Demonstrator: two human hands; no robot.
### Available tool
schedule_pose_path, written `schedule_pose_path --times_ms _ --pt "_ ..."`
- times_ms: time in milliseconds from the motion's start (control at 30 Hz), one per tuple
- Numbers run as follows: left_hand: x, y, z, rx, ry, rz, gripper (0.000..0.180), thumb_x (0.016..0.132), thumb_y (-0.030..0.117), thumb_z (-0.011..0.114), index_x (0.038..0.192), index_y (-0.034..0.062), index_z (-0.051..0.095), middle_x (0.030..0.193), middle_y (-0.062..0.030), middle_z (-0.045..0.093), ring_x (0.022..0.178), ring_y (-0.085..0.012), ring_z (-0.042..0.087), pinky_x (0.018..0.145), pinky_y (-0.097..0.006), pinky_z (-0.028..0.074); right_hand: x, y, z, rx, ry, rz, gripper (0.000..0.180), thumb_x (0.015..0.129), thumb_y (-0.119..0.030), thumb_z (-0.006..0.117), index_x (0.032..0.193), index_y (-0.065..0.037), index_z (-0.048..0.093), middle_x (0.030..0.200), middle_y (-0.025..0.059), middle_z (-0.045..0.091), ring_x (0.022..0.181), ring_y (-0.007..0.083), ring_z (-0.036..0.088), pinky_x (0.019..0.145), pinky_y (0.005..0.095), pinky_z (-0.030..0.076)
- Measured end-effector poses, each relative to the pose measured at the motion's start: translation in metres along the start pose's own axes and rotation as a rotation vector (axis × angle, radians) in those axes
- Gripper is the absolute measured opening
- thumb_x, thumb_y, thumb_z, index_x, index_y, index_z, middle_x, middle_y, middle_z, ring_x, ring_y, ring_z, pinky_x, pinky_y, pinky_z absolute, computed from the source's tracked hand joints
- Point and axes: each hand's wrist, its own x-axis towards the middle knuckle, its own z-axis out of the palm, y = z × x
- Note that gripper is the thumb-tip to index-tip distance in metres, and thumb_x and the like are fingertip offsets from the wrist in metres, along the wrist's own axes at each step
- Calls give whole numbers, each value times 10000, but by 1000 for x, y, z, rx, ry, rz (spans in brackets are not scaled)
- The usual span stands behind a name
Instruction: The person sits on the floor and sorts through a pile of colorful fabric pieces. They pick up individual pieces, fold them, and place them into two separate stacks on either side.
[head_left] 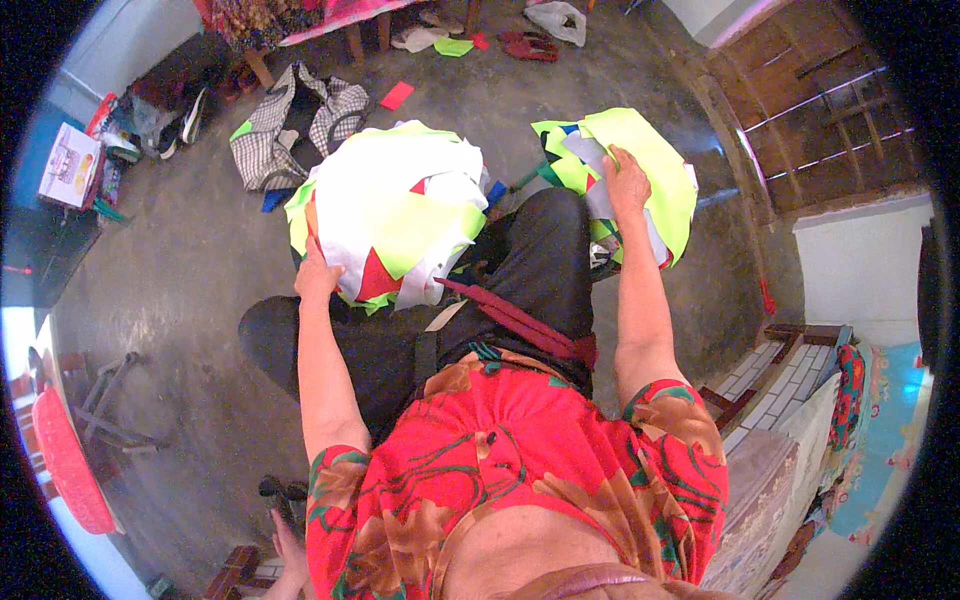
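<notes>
Red floral fabric of the person's blouse (520, 480) fills the lower centre of the view, with black trousers (520, 270) beyond it and a dark red strap (520, 322) lying across the lap. Both forearms extend forward from the blouse. The left hand (318, 272) rests on the near left edge of a large bundle of cut fabric pieces (395, 215), white and neon yellow-green with red triangles showing at its lower side; the fingers curl around the bundle's rim, gripping it. This bundle sits over the left knee. The right hand (626, 180) lies palm down, fingers spread and flat, on a second, smaller stack of neon yellow-green pieces (640, 175) just beside the right knee, pressing rather than clasping it. The two bundles lie apart, separated by the raised knee. Grey concrete floor (190, 260) surrounds the seated figure. Farther off, a black-and-white checked bag (295, 125) lies on the floor behind the large bundle, with a loose red scrap (396, 95) near it. A red plastic basket (65, 460) stands at the left margin, and a wooden door (810, 110) occupies the upper right.
</notes>
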Motion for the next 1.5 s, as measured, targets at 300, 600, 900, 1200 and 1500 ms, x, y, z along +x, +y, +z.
schedule_pose_path --times_ms 300,600,900,1200,1500 --pt "0 5 -3 -18 -53 -43 919 678 317 740 1394 157 186 1106 -163 604 1022 -319 586 833 -441 475 27 33 7 39 35 137 325 893 -359 420 982 -150 652 871 153 654 792 380 617 719 465 486" --pt "-2 3 -6 -41 -42 -41 866 690 285 747 1354 139 211 1070 -172 615 985 -338 601 804 -453 482 23 -84 -42 1113 181 60 319 929 -250 496 1048 15 626 915 55 643 830 130 551 788 280 439" --pt "-4 7 -5 -68 -52 -66 937 658 324 753 1390 176 188 1126 -207 583 1031 -375 570 833 -477 467 -109 -204 32 796 -590 -616 355 920 -338 476 1084 -60 626 1102 132 620 1050 274 573 920 356 429" --pt "11 -16 -3 -227 -42 -48 853 658 361 742 1374 191 309 1221 -192 516 1124 -326 516 918 -454 425 -74 -145 14 965 -570 -131 314 922 -227 508 1179 -53 556 1133 37 577 1084 155 504 917 298 387" --pt "76 -56 41 -1578 -281 -440 685 673 393 784 1171 -3 529 1131 -168 587 971 -287 591 831 -445 463 -95 -161 130 1361 -995 947 726 760 -514 649 1282 -64 419 1221 104 488 1085 271 462 902 419 376"
